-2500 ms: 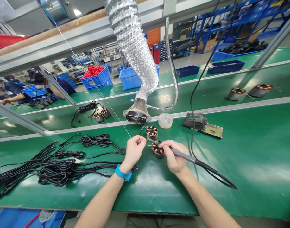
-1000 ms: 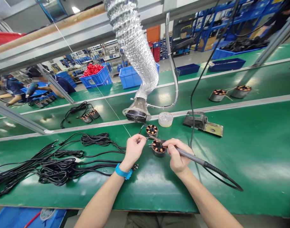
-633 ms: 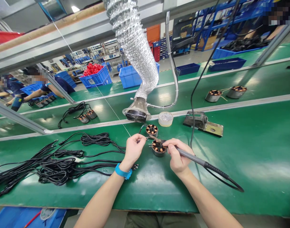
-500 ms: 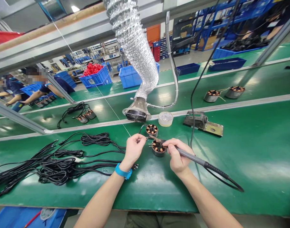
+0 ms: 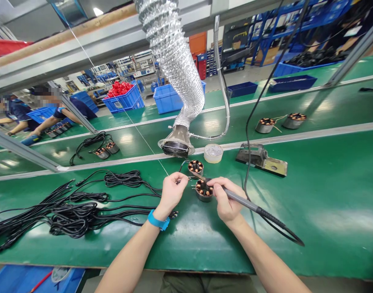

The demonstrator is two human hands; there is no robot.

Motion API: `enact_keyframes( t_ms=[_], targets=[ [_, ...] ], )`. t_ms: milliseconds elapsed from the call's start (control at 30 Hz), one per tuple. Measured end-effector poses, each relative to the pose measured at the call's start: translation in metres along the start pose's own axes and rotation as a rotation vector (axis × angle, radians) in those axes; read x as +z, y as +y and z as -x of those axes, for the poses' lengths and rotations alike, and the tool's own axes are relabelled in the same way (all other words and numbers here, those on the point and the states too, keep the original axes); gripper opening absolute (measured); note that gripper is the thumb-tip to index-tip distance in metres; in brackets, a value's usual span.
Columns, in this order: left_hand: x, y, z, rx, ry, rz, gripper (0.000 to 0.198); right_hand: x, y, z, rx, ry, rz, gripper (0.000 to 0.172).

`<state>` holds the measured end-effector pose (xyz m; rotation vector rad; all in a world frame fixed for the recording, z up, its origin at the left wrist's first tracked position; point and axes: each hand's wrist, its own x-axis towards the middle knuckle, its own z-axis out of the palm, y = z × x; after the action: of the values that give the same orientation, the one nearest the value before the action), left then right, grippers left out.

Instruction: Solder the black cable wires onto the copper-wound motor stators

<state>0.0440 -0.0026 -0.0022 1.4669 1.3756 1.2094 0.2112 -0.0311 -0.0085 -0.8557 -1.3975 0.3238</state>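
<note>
My right hand (image 5: 228, 199) grips a soldering iron (image 5: 240, 199) like a pen, its tip angled up and left between two motor stators with copper windings. The nearer stator (image 5: 204, 191) sits partly behind my right fingertips, while the farther stator (image 5: 195, 167) stands just beyond the tip. My left hand (image 5: 174, 189) is closed in a pinch on a thin wire at the left of the stators. A pale thin strand (image 5: 143, 137), which looks like solder wire, runs from overhead down to this hand. What else its fingers hold is hidden.
Coiled black cables (image 5: 73, 215) lie at left. Ahead stand a fume extractor hood (image 5: 176, 144), a round whitish container (image 5: 213, 153) and an iron stand (image 5: 261, 158). More stators (image 5: 265, 125) sit on the strip behind the metal rail. Co-workers (image 5: 52, 108) are at far left.
My right hand and the soldering iron have shifted slightly left. Stators on the strip behind the rail have moved left. My left hand has hardly moved.
</note>
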Motion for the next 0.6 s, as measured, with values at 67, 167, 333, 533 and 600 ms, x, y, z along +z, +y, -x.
enact_keyframes(
  t_ms=[67, 167, 333, 533, 600],
  targets=[
    [-0.002, 0.000, 0.000, -0.005, -0.026, 0.008, 0.021, 0.002, -0.002, -0.002, -0.021, -0.041, 0.047, 0.017],
    [-0.006, 0.000, 0.000, -0.005, -0.090, 0.015, 0.021, 0.006, -0.003, -0.003, -0.067, -0.116, 0.105, 0.016],
    [-0.012, 0.003, 0.004, 0.027, -0.197, 0.014, 0.020, 0.013, 0.008, -0.002, -0.116, -0.240, 0.121, 0.030],
    [-0.015, 0.006, 0.008, 0.069, -0.256, 0.006, 0.022, 0.019, 0.018, 0.001, -0.114, -0.362, 0.084, 0.040],
    [-0.016, 0.005, 0.009, 0.098, -0.263, -0.013, 0.024, 0.020, 0.018, 0.001, -0.135, -0.355, 0.093, 0.040]
  ],
)
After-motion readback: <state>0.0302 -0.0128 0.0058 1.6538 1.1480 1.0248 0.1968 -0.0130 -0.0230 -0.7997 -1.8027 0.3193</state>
